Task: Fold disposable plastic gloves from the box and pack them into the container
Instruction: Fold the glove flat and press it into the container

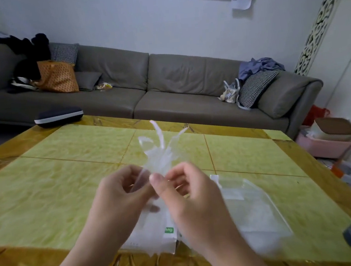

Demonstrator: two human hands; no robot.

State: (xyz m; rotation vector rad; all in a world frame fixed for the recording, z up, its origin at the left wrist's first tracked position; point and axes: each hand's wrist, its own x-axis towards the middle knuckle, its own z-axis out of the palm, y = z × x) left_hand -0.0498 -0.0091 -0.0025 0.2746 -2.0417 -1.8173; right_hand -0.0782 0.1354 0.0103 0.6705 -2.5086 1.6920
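Clear plastic, thin and crinkled, the disposable glove (161, 153) is held up above the yellow-green tabletop (56, 176), its finger tips splaying upward, while both hands pinch its lower end: the left hand (120, 194) and the right hand (189, 193) have their fingers curled round the film, almost touching. Beneath the hands lies the white glove box (156, 231), and just to its right a transparent container (257, 208) rests flat on the tabletop.
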